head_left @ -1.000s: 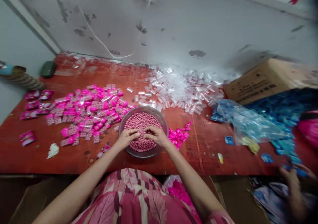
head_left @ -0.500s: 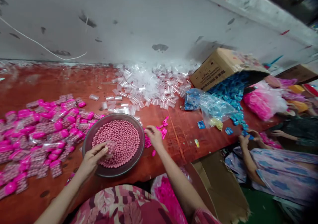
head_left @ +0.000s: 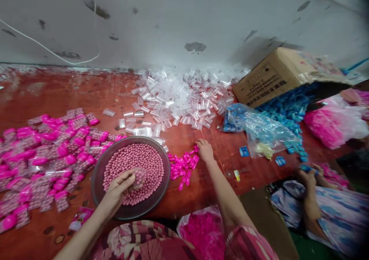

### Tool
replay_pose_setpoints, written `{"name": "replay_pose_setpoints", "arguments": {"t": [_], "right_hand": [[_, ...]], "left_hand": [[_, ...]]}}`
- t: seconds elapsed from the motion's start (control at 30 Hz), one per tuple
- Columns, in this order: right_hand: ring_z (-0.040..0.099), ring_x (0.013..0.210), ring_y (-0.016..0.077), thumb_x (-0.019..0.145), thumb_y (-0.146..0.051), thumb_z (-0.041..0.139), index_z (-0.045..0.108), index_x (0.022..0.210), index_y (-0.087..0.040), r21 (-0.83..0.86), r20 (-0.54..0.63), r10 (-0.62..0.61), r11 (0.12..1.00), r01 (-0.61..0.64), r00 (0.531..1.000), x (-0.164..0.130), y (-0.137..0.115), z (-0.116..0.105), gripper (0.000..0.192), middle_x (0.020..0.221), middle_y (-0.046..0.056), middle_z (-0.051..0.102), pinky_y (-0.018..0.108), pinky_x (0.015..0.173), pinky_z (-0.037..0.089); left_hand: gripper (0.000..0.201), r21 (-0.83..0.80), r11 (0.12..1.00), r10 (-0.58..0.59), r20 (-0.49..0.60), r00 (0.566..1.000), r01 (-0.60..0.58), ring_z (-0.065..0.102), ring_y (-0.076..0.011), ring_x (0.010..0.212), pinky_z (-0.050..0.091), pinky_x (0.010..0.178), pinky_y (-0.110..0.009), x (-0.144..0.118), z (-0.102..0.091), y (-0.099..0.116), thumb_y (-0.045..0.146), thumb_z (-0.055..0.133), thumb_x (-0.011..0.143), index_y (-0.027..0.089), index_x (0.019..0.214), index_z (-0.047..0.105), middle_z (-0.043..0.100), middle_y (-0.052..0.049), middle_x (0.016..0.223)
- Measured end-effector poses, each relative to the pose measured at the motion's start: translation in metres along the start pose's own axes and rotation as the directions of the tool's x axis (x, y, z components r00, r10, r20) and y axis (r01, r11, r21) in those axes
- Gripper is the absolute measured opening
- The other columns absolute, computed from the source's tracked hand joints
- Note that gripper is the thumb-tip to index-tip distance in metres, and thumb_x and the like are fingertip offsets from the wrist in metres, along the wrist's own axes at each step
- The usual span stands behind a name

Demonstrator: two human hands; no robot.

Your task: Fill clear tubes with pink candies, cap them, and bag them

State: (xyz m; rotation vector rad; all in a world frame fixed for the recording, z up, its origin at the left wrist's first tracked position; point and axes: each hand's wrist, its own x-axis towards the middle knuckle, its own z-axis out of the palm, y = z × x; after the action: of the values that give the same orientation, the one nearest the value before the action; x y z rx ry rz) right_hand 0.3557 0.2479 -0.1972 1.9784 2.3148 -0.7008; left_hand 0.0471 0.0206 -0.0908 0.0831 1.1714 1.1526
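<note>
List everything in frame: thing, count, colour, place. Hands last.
bowl: one, grey metal, front centre of table, full of pink beads
filled tubes: many, clear with pink caps, left of bowl
empty tubes: heap, clear, by the wall
pink caps: small pile, right of bowl
table: one, red-brown
cardboard box: one, brown, right rear, on its side
blue pieces: many, spilling from box
plastic bag: one, clear bluish, in front of box
co-worker's hands: at right table edge
left hand: over bowl, holds a bead-filled tube
right hand: on the pink caps; grip cannot be made out
</note>
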Motion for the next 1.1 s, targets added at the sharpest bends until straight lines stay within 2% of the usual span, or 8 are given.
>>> {"name": "replay_pose_setpoints", "arguments": {"t": [0.1,0.2,0.37,0.47,0.57,0.7,0.97,1.1], "right_hand": [[0.046,0.104,0.0198,0.075,-0.014,0.054,0.063,0.091,-0.022,-0.004,0.059,-0.129,0.992,0.130,0.990,0.001,0.002,-0.004,0.020,0.107,0.007,0.059,0.030,0.086,0.033],[0.051,0.096,0.0218,0.073,-0.019,0.057,0.063,0.086,-0.018,0.034,0.033,-0.176,0.984,0.175,0.984,0.005,-0.007,-0.008,0.014,0.096,0.010,0.062,0.032,0.084,0.035],[0.058,0.079,0.0174,0.081,-0.034,0.047,0.056,0.103,-0.016,0.231,-0.030,-0.263,0.937,0.263,0.964,-0.029,-0.072,-0.016,0.030,0.090,0.007,0.063,0.029,0.071,0.044],[0.058,0.073,0.0142,0.077,-0.037,0.055,0.052,0.109,-0.018,0.592,0.023,-0.425,0.735,0.330,0.905,-0.076,-0.129,-0.028,0.038,0.085,0.003,0.062,0.025,0.067,0.047],[0.057,0.071,0.0133,0.073,-0.034,0.061,0.055,0.105,-0.020,0.736,0.066,-0.570,0.582,0.345,0.819,-0.115,-0.176,-0.041,0.035,0.083,0.002,0.061,0.024,0.066,0.047],[0.057,0.073,0.0147,0.072,-0.035,0.063,0.057,0.102,-0.021,0.696,0.073,-0.684,0.556,0.454,0.726,-0.137,-0.204,-0.048,0.033,0.084,0.004,0.062,0.025,0.066,0.046],[0.056,0.074,0.0147,0.079,-0.033,0.056,0.056,0.094,-0.020,0.564,0.088,-0.793,0.538,0.626,0.603,-0.160,-0.216,-0.052,0.020,0.080,0.004,0.060,0.024,0.067,0.043],[0.052,0.069,0.0137,0.082,-0.030,0.051,0.052,0.085,-0.018,0.451,0.149,-0.823,0.550,0.703,0.548,-0.176,-0.216,-0.058,0.012,0.075,0.003,0.055,0.023,0.061,0.040]], "left_hand": [[0.028,0.007,1.000,0.017,0.005,1.000,-0.017,0.060,-0.0208,0.088,0.049,0.081,-0.036,0.002,0.002,-0.001,0.025,0.063,0.071,0.020,0.099,0.063,0.064,-0.006,0.102],[0.030,0.026,0.998,0.065,-0.010,0.998,-0.064,0.060,-0.0197,0.086,0.049,0.081,-0.036,0.004,0.007,-0.005,0.026,0.064,0.070,0.020,0.099,0.062,0.064,-0.005,0.099],[0.032,0.154,0.972,0.178,0.023,0.984,-0.180,0.060,-0.0190,0.083,0.050,0.075,-0.033,0.007,0.014,-0.005,0.030,0.063,0.070,0.017,0.099,0.061,0.064,-0.006,0.097],[0.032,0.301,0.912,0.277,0.046,0.960,-0.278,0.060,-0.0191,0.084,0.048,0.077,-0.032,0.003,0.016,-0.001,0.032,0.059,0.072,0.015,0.099,0.062,0.064,-0.007,0.096],[0.029,0.511,0.763,0.402,0.106,0.909,-0.397,0.059,-0.0193,0.088,0.045,0.081,-0.031,-0.008,0.015,0.004,0.030,0.057,0.074,0.017,0.099,0.063,0.065,-0.006,0.097],[0.027,0.640,0.592,0.478,0.210,0.853,-0.490,0.059,-0.0191,0.088,0.043,0.080,-0.029,-0.027,0.009,0.008,0.028,0.055,0.076,0.018,0.100,0.064,0.067,-0.006,0.096],[0.026,0.599,0.596,0.486,0.260,0.834,-0.534,0.061,-0.0180,0.081,0.044,0.072,-0.025,-0.057,0.000,0.010,0.031,0.053,0.078,0.017,0.096,0.066,0.068,-0.006,0.090],[0.024,0.638,0.531,0.468,0.328,0.821,-0.558,0.061,-0.0159,0.075,0.042,0.067,-0.022,-0.067,0.000,0.013,0.031,0.053,0.078,0.018,0.093,0.067,0.068,-0.004,0.085]]}}
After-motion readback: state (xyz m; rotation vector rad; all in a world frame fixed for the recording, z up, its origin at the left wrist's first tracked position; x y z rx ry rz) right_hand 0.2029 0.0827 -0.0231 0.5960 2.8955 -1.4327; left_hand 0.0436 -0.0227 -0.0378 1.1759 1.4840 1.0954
